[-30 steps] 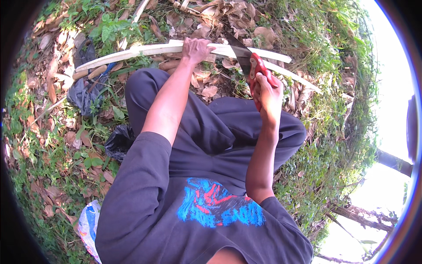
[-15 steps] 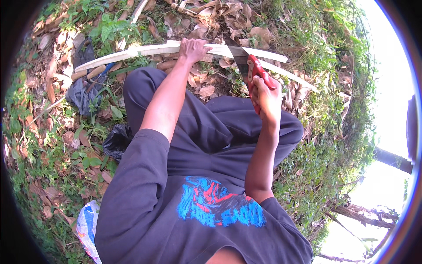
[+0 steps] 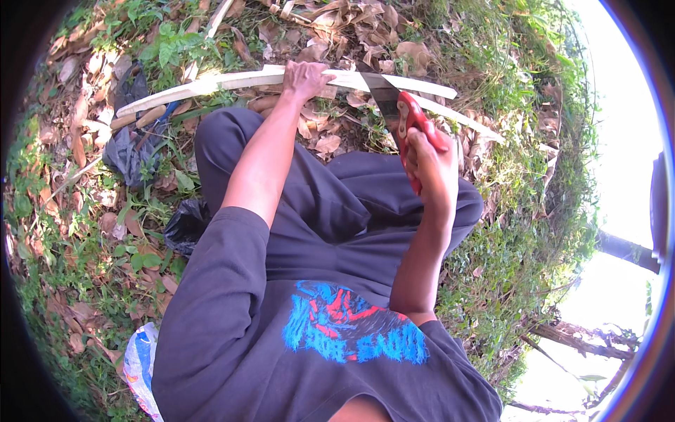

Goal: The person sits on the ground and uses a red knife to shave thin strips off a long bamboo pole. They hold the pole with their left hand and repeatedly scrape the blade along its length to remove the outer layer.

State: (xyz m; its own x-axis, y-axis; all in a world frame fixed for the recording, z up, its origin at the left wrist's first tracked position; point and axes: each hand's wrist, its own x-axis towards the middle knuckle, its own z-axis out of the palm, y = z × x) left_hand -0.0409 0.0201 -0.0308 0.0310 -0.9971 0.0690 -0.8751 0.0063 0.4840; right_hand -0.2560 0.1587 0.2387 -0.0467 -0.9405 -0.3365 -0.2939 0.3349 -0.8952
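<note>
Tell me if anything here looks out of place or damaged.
Nothing stands out. The left hand grips a pale stripped stick lying over dry leaves, and the right hand holds a red-handled saw against it.

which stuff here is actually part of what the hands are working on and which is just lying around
In use:
- left hand, gripping the pale strip of wood
- right hand, holding the red-handled saw, blade against the strip

Lying about:
- dark bag by the knee
- grey cloth
- white and blue sack
- dry leaves

Pale stripped stick lies across leaves — red-handled blade on it.
</note>
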